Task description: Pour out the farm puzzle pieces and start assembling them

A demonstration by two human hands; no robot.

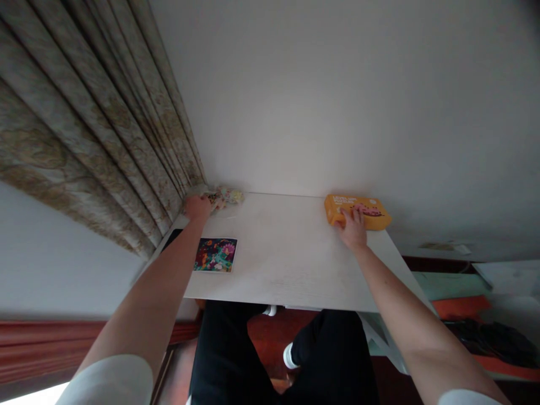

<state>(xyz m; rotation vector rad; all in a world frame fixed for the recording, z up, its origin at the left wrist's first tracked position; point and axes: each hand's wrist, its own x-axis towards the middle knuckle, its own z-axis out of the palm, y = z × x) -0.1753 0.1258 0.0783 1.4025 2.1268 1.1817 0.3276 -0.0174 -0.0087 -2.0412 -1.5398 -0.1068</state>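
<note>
1. Hands are far apart: the right hand [353, 228] is on the orange puzzle box [337, 203], fingers over its top and near edge, moderately spread. Can't tell if that's an actual grip or just contact.
2. Left hand [198, 207] is well to the left of the box, fingers bent at some clear bags of small bits [231, 196]. Too blurry to tell how tightly they're closed, sorry.
3. Box sits at the back right of the worktop [287, 253], close to the wall [295, 112]. It's just beyond the right palm, so the right hand is clearly the nearer one.
4. Its long axis goes left to right, roughly along the wall, with the right end angled a bit toward the person. Lettering looks upright from their seat.
5. Colourful picture card [216, 255] lies flat, left of the box and nearer the person, partly behind the left forearm [169, 275].
</note>
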